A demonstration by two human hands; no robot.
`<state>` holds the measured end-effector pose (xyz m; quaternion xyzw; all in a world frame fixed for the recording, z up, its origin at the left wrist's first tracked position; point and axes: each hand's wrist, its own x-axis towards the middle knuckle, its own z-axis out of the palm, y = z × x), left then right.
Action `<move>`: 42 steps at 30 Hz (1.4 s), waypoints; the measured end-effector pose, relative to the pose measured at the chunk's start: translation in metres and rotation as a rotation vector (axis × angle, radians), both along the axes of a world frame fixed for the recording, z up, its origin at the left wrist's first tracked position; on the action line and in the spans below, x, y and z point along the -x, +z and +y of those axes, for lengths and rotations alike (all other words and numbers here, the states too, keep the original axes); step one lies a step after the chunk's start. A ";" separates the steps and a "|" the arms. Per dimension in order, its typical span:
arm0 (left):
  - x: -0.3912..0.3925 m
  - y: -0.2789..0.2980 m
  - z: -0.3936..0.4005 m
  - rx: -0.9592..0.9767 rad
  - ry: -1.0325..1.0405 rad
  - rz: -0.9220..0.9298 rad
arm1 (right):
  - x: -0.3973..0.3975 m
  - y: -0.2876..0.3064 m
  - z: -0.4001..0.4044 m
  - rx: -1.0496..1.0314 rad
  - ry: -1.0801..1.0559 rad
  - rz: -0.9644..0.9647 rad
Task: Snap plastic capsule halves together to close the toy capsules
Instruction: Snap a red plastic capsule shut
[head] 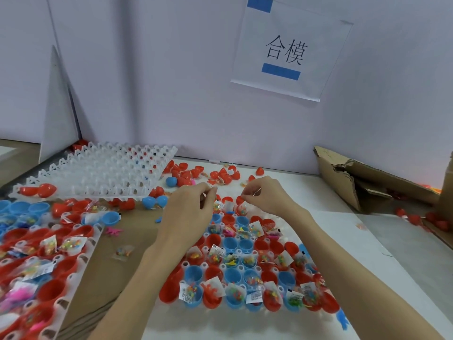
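Head view, taking the white tray (193,262) under the hands as the landmark and reading from left to right: left of it a second tray of capsules (41,261) carries open red halves stuffed with toy packets, and behind that lies an empty white lattice tray (103,173). Over the landmark tray's far edge the left hand (188,207) has its fingers curled, thumb and forefinger pinched together near a packet of coloured beads (217,206); whether they actually hold the packet's top edge I cannot tell. Just right of it the right hand (263,195) is likewise curled, its fingertips pinching something small above a clear packet (242,209) and beside a red capsule half (239,200). The landmark tray itself holds rows of red and blue capsule halves (230,242), all open, many with packets poking out. Beyond its far edge loose red halves (221,175) are scattered on the table, and well to its right stands a torn cardboard box (362,182). My reading is that closing has barely begun here: the hands seem to be tucking packets into far-row cups. The next move likely calls for pushing each packet fully below the rim, then fetching a loose half, squaring it over the cup and pressing until it clicks; a trapped packet corner would stop the snap.
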<state>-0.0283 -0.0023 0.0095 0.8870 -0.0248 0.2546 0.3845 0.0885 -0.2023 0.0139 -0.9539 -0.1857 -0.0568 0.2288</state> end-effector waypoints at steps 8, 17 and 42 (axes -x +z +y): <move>0.001 -0.001 -0.004 -0.010 -0.309 -0.029 | 0.015 0.029 -0.007 -0.138 -0.064 -0.006; 0.006 0.002 -0.015 0.023 -0.538 -0.148 | 0.067 0.038 -0.007 -0.282 -0.098 0.228; 0.009 0.007 -0.022 0.535 -0.405 -0.053 | 0.117 0.014 0.016 -1.097 -0.052 0.051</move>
